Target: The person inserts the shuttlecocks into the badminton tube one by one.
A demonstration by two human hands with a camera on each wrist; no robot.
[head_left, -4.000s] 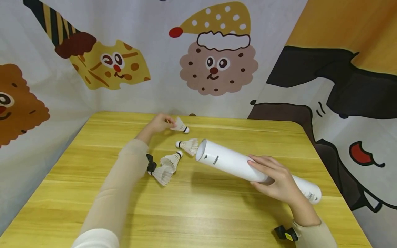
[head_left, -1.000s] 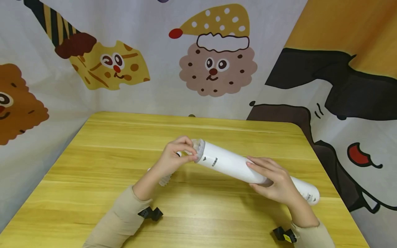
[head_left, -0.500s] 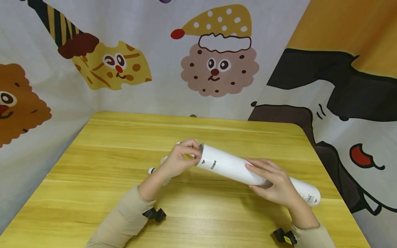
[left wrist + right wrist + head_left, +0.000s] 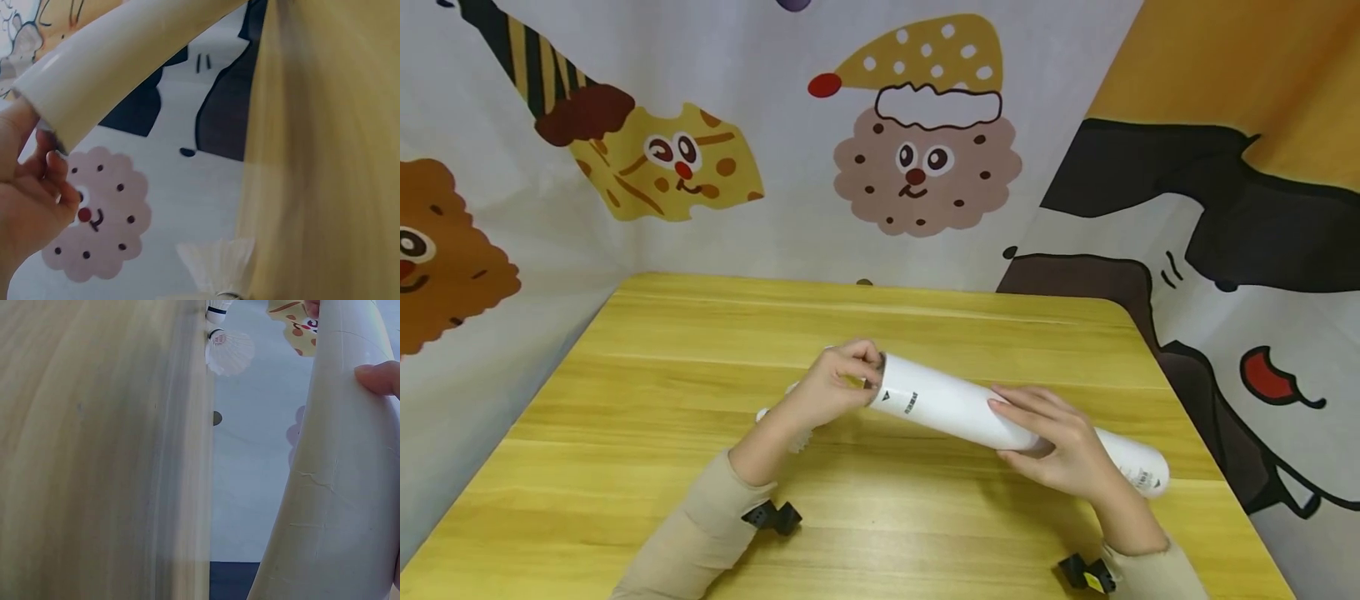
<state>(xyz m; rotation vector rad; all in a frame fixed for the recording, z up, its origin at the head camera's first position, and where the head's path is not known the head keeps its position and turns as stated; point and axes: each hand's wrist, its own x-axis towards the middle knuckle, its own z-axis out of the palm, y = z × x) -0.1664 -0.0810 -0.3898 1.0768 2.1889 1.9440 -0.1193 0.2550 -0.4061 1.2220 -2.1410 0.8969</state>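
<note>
In the head view my right hand (image 4: 1060, 437) grips a long white shuttlecock tube (image 4: 951, 400) around its middle, fingers over the top and thumb below. The tube is held up off the table, tilted with its open mouth up to the left. My left hand (image 4: 835, 383) is at that mouth, thumb and bent fingers pinched together, fingertips reaching just inside the rim. The shuttlecock it carried there is hidden in the mouth. Behind the left wrist lie white shuttlecocks, partly covered; a feather skirt (image 4: 800, 442) shows, and the right wrist view has one shuttlecock (image 4: 230, 353) in full.
A wooden table (image 4: 880, 533) fills the foreground. Behind it hangs a white cloth (image 4: 790, 242) printed with cartoon food faces. Small black wrist cameras (image 4: 772, 518) sit on both tan sleeves. Another shuttlecock (image 4: 215, 265) shows low in the left wrist view.
My left hand picked a shuttlecock from the back of the table and brought it to the tube's mouth; its feathers have since gone from sight inside. The right hand has barely moved.
</note>
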